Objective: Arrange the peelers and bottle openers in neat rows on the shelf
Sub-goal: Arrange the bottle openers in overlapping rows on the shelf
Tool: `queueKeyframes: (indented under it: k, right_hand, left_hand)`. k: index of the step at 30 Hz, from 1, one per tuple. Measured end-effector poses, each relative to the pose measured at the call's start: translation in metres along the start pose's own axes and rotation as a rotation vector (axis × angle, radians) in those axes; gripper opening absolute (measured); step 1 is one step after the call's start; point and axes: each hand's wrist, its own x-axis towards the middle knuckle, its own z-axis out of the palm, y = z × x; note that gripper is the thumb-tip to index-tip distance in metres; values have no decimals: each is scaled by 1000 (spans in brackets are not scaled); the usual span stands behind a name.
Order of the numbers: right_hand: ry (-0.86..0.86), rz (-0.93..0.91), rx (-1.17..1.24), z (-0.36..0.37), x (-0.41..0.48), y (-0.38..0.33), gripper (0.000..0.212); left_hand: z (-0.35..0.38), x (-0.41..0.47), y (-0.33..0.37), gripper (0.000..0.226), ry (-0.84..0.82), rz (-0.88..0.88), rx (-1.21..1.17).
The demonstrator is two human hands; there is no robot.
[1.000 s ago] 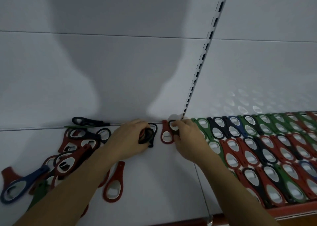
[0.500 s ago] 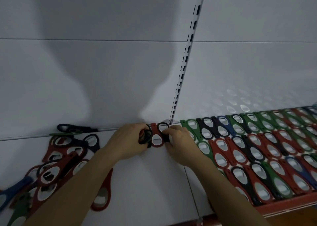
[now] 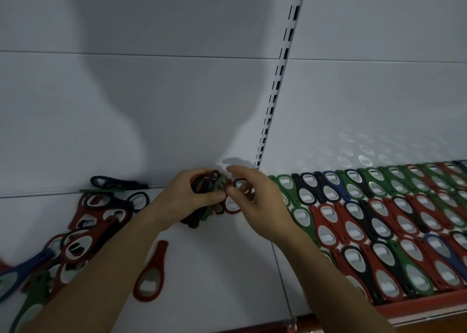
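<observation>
**Desk:** Where are the two hands?

**Operator:** I have both at the back of the white shelf [image 3: 227, 269], close together, just left of the slotted upright [image 3: 280, 72]. The left hand [image 3: 187, 196] is curled round a bundle of bottle openers [image 3: 206, 190], red, green and black ones stacked together. I cannot tell whether the bundle's lower end rests on the shelf.

**Desk:** And the right?

**Operator:** The right hand [image 3: 255, 201] is up against the bundle from the other side. Its forefinger lies over the top and its thumb meets the left thumb. I cannot tell whether it is pinching an opener or only touching. Below its thumb a red-rimmed opener [image 3: 232, 205] lies flat on the shelf.

**Desk:** Where is the rest of the stock?

**Operator:** To the right of the upright I see the neat rows [image 3: 379, 219]. These are green, black, blue and red openers lying overlapped, running from the back panel [image 3: 151, 92] down to the red front edge [image 3: 417, 307]. On the left is a loose heap [image 3: 96, 221], mostly red and black, lying at all angles. A black opener [image 3: 113, 182] lies along the back panel behind the heap. A blue opener [image 3: 22, 272] sticks out at the lower left. A single red opener [image 3: 151, 277] lies by itself between the two forearms, well apart from the rows.
</observation>
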Motion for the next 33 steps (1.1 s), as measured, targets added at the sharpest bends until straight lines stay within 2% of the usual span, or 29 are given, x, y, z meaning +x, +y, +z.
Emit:
queueKeyframes:
  k: [4,6,9,10,12,14,16,19,22,24,26,30,33]
  right_hand:
    - [-15,76,139,8,22,-18,12]
    - [-7,103,183,9,30,-18,11]
    - [64,104,237,8,33,-15,12]
    - [53,75,210,11,32,-17,12]
    - [-8,-51,78,24,27,-20,12]
    - [-95,-209,-101,40,18,-21,13]
    - [-190,-262,-227,53,9,-20,15]
    - [-261,-196,-290,59,1,-18,25]
    - [-198,-195,-302,48,-1,-17,19]
    - [-155,-145,-317,36,-4,-13,16]
    - [-113,-78,-317,23,-7,-7,12]
    - [-81,86,-353,3,-10,7,14]
    - [-39,175,-372,-1,-11,14,25]
  left_hand:
    - [0,-12,7,28,3,-27,-204]
    - [-4,-17,6,28,163,-44,-191]
    - [-21,-25,2,30,533,-4,-88]
    - [-29,-28,-1,36,566,38,-5]
    - [-39,-34,-5,39,514,71,111]
    - [-43,-36,-8,29,435,60,212]
    - [-44,-36,-11,22,391,66,377]
    - [-44,-33,-14,19,356,86,586]
    - [-40,-30,-13,27,299,29,512]
    - [-38,-27,-10,42,262,-8,444]
    - [-38,-23,-6,43,226,2,433]
    - [-39,-16,-2,42,153,-12,585]
    - [-37,-12,-6,41,110,-18,674]
